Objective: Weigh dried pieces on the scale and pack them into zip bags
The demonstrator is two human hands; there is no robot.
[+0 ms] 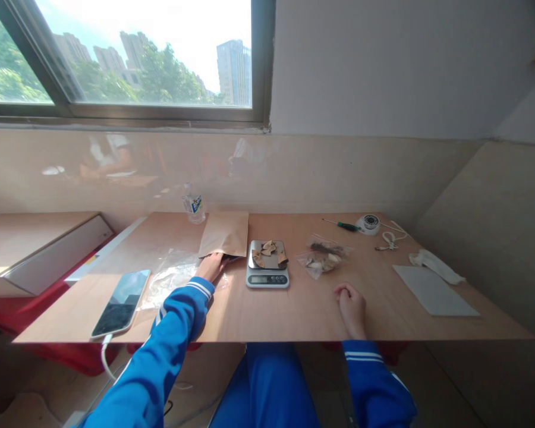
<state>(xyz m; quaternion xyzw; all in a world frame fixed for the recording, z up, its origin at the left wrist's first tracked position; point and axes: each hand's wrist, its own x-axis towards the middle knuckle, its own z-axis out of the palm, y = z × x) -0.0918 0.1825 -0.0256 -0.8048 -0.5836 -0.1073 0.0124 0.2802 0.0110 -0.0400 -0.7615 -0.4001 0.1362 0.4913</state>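
My left hand (213, 266) reaches into the mouth of a brown paper bag (225, 232) lying on the table; its fingertips are hidden inside, so their grip does not show. Just right of the bag stands a digital kitchen scale (267, 279), bearing several light-brown dried pieces (268, 248) on its platform. The numbers on its display are too small to read. My right hand (351, 304) rests on the tabletop near the front edge, curled into a loose fist with nothing visible in it. Beyond it lie clear plastic bags (324, 259) with dark and pale dried contents.
A phone (122, 303) on a white cable and a clear plastic sheet or bag (172, 270) lie at left. A bottle (195, 208) stands at the back. To the right are a screwdriver (346, 226), a white camera (369, 224), white paper (434, 291) and a white cloth (437, 266).
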